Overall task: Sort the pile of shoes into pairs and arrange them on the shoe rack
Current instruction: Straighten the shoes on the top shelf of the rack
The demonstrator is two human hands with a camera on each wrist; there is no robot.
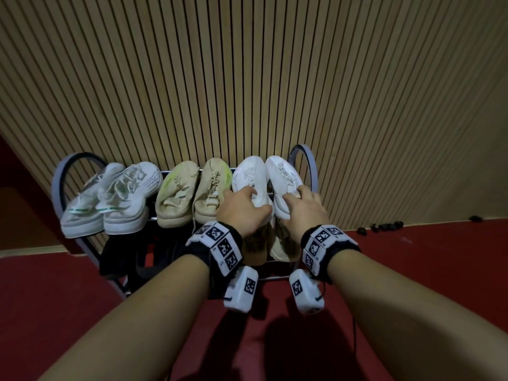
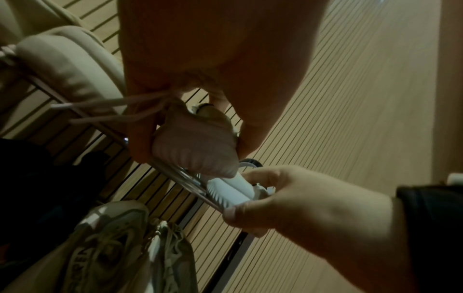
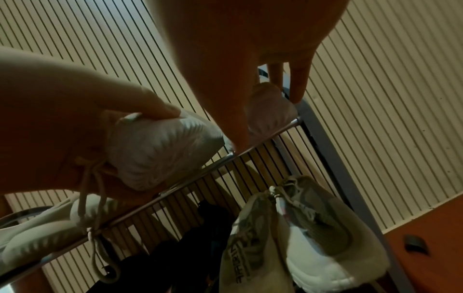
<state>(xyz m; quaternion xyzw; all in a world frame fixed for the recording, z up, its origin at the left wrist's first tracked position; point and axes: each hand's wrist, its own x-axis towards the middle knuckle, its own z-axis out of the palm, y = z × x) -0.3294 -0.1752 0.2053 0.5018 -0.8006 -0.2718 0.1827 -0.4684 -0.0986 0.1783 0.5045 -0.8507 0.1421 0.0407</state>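
I am at the placing step: both hands are on the white pair at the right end of the rack's [image 1: 308, 158] top tier. My left hand [image 1: 244, 213] grips the heel of the left white shoe [image 1: 248, 174], thumb on one side and fingers curled round the other, as the left wrist view confirms. My right hand [image 1: 305, 207] grips the heel of the right white shoe [image 1: 283, 171] in the same way. Both shoes lie with toes toward the slatted wall [image 1: 247, 78] and heels over the front rail, touching each other along their inner sides. The top tier holds three pairs in a row: a white pair with green trim [image 1: 110, 199] at the left, a beige pair [image 1: 192, 193] in the middle, and the white pair in my grip. The lower tier holds dark shoes [image 1: 121, 257] at the left and a cream pair [image 3: 288, 234] at the right, directly beneath my hands. No loose shoes show on the red floor [image 1: 412, 270]; small dark objects near the wall are too small to identify. In my judgement the sorting is nearly complete. The next move calls for squaring the heels evenly on the rail, checking that they sit stable, then letting go.
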